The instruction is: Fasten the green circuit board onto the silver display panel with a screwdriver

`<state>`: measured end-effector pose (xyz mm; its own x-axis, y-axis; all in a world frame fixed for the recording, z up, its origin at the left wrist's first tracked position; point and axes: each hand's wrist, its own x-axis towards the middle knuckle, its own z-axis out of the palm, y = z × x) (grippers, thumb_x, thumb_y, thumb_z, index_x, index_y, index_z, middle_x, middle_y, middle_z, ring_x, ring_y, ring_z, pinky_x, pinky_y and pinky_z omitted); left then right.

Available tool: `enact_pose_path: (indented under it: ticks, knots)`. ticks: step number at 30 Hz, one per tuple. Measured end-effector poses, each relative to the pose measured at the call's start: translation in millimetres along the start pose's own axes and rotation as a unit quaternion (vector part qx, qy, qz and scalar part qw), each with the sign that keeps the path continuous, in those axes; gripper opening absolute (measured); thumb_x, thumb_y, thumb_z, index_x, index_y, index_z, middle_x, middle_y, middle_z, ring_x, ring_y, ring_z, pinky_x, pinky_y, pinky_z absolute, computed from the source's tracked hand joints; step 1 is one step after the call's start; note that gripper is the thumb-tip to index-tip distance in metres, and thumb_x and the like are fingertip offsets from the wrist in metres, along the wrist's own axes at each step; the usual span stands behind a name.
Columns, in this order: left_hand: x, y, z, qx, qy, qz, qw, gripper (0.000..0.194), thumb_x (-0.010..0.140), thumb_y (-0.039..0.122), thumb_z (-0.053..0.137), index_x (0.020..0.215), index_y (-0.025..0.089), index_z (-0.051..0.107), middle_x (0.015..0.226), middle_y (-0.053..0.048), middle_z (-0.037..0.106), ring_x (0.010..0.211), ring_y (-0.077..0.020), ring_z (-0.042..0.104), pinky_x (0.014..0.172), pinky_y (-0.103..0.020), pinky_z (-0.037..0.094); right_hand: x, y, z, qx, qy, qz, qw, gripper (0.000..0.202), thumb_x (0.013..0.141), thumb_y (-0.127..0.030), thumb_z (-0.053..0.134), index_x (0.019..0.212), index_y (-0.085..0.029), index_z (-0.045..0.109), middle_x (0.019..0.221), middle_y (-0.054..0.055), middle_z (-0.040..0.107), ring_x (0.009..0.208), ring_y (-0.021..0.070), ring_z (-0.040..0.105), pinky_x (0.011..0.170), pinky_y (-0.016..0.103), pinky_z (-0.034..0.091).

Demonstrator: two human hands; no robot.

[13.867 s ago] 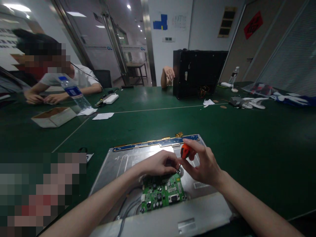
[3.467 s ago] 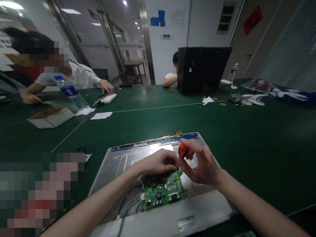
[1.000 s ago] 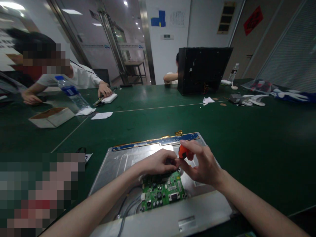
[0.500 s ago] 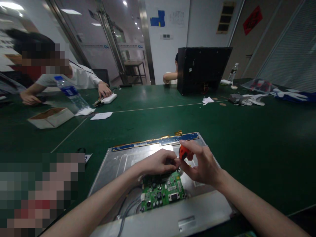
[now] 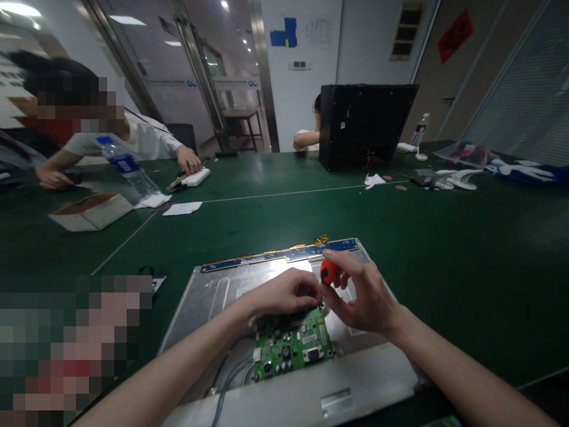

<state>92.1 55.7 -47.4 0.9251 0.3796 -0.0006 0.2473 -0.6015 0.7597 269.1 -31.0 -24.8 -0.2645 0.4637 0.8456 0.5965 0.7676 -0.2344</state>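
Head view: right hand point(image 5: 362, 299) grips orange screwdriver point(image 5: 329, 272); left hand point(image 5: 284, 293) pinches at green circuit board point(image 5: 296, 347).

The screwdriver point(image 5: 329, 272) tip is hidden between the fingertips point(image 5: 316, 292).

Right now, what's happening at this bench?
A person is working on the metal back of a display panel lying flat on the green table. Their right hand holds a small orange-handled screwdriver, tip down at the top corner of the green circuit board. The left hand pinches at that same spot, steadying it. Grey cables run off the board's near-left side. Across the table, other people work on their own items, one behind a black case.
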Motion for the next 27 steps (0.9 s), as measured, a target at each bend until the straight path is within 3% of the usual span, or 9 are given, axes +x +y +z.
enact_pose_path:
  ticks: [9, 17, 22, 27]
  knots:
    - [-0.7, -3.4, 1.4, -0.017, 0.000, -0.004, 1.000, 0.002, 0.080, 0.014, 0.061, 0.080, 0.015, 0.060, 0.074, 0.002, 0.058, 0.069, -0.0139, 0.053, 0.063, -0.022, 0.040, -0.4, 1.6, 0.6, -0.013, 0.002, -0.011, 1.000, 0.046, 0.091, -0.023, 0.054, 0.134, -0.021, 0.036, 0.079, 0.000, 0.057, 0.059, 0.0137, 0.053, 0.048, 0.026, 0.043]
    - [-0.3, -0.2, 2.4, -0.015, 0.010, -0.008, 1.000, 0.005, 0.078, 0.013, 0.064, 0.075, 0.016, 0.062, 0.074, 0.001, 0.060, 0.070, -0.0147, 0.054, 0.066, -0.023, 0.042, 0.3, -1.8, -2.0, -0.008, -0.012, 0.001, 1.000, 0.055, 0.087, -0.013, 0.048, 0.139, -0.017, 0.032, 0.101, 0.008, 0.064, 0.063, 0.0132, 0.056, 0.049, 0.027, 0.048]
    - [-0.1, 1.4, 0.4, -0.011, 0.001, 0.002, 1.000, 0.005, 0.079, 0.012, 0.062, 0.076, 0.016, 0.061, 0.073, 0.002, 0.059, 0.068, -0.0135, 0.053, 0.063, -0.022, 0.041, 0.2, 0.1, 0.2, 0.015, 0.002, -0.002, 1.000, 0.051, 0.088, -0.014, 0.052, 0.136, -0.021, 0.035, 0.083, 0.002, 0.059, 0.063, 0.0143, 0.054, 0.048, 0.026, 0.045]
    - [-0.5, 1.4, -0.3, -0.011, 0.006, 0.006, 1.000, 0.005, 0.080, 0.012, 0.062, 0.079, 0.016, 0.059, 0.073, 0.002, 0.058, 0.068, -0.0132, 0.053, 0.063, -0.022, 0.040, 0.6, 1.3, 0.6, 0.008, 0.012, -0.009, 1.000, 0.045, 0.090, -0.019, 0.054, 0.133, -0.021, 0.038, 0.078, 0.000, 0.054, 0.061, 0.0140, 0.052, 0.048, 0.026, 0.043]
